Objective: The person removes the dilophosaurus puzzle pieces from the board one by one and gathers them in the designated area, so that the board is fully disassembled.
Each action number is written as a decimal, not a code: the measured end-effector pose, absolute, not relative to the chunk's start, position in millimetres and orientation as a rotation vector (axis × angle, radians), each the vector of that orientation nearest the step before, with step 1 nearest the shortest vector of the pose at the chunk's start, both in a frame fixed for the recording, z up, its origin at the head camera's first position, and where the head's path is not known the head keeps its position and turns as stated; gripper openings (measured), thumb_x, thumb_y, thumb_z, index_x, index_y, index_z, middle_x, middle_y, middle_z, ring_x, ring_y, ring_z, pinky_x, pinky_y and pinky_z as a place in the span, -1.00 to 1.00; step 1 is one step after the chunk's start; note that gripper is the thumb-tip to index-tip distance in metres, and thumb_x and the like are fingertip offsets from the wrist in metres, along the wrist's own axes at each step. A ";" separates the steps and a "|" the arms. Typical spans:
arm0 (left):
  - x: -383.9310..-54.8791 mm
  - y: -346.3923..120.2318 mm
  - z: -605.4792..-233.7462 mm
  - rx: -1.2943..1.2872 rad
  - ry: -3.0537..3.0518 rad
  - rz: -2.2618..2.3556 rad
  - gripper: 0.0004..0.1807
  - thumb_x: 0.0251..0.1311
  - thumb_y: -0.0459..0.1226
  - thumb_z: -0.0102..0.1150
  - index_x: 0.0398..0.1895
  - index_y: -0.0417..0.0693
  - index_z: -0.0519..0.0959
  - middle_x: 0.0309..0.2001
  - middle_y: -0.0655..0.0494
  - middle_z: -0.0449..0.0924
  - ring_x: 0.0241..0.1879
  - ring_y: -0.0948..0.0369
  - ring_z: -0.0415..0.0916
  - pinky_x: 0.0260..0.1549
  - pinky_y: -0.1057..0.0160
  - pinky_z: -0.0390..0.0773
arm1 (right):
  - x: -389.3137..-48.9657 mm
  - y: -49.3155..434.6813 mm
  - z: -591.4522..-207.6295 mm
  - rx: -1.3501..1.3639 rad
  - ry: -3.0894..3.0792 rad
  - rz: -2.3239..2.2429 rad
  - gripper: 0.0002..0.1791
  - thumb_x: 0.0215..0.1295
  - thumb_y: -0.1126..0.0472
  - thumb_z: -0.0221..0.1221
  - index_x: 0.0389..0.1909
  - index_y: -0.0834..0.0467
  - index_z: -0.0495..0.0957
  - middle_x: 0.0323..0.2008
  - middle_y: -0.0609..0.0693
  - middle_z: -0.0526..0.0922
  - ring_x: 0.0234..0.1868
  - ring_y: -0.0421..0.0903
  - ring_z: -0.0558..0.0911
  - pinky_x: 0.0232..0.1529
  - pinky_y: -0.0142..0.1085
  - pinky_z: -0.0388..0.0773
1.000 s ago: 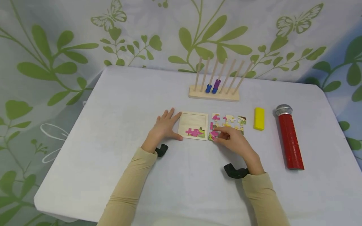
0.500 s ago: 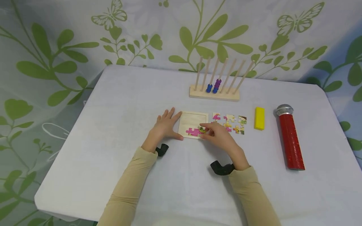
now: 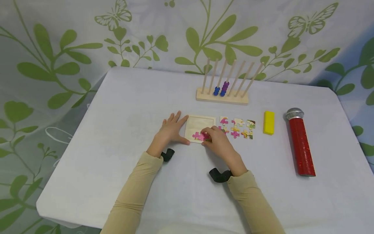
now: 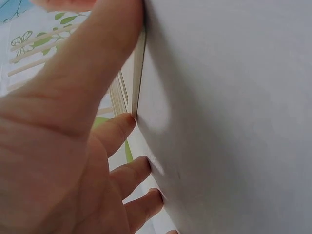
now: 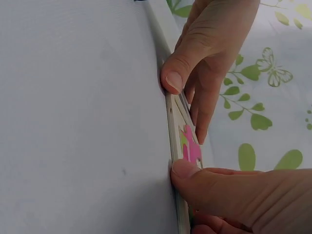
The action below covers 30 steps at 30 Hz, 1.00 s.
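A square wooden puzzle tray (image 3: 199,121) lies on the table, with pink puzzle pieces (image 3: 196,136) along its near side. My left hand (image 3: 170,130) is spread at the tray's left edge, thumb and index finger touching its corners. My right hand (image 3: 217,141) is over the tray's near right part, thumb and fingers curled together on a puzzle piece that they mostly hide. In the right wrist view, the right thumb (image 5: 185,169) lies at the tray's near edge beside a pink and green piece (image 5: 191,146). Several loose puzzle pieces (image 3: 235,133) lie right of the tray.
Behind the tray stands a wooden peg abacus (image 3: 222,98) with blue and purple beads on two rods. A yellow block (image 3: 268,123) and a red microphone (image 3: 302,146) with a silver head lie to the right on the white-covered table (image 3: 117,107).
My right hand has moved left from the loose pieces onto the tray, and the nearest left piece of that group is gone from its place. My left hand has stayed put.
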<state>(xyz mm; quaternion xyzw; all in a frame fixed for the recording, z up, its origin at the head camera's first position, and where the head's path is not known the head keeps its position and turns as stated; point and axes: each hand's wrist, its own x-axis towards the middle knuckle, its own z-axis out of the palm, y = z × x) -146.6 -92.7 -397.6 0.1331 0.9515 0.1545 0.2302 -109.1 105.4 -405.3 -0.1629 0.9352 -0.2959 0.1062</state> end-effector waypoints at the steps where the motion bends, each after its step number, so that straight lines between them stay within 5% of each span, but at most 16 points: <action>1: -146.6 -92.9 -397.9 0.365 2.619 0.427 0.15 -0.23 0.14 0.36 0.42 0.07 -0.07 0.41 -0.07 -0.35 0.36 -0.07 -0.41 0.22 -0.16 -0.22 | -109.2 105.7 -405.6 -0.478 2.752 -0.879 -0.59 0.02 0.26 0.32 -0.06 0.18 0.50 -0.30 0.07 0.46 -0.29 -0.04 0.45 -0.23 -0.23 0.47; 30: -142.4 -92.6 -398.5 0.386 2.642 0.439 0.14 -0.22 0.11 0.37 0.42 0.04 -0.05 0.41 -0.10 -0.32 0.35 -0.09 -0.38 0.21 -0.17 -0.21 | -107.5 97.0 -411.2 -0.468 2.757 -0.842 -0.73 0.06 0.20 0.30 -0.20 0.18 0.56 -0.39 -0.02 0.48 -0.37 -0.11 0.45 -0.31 -0.29 0.45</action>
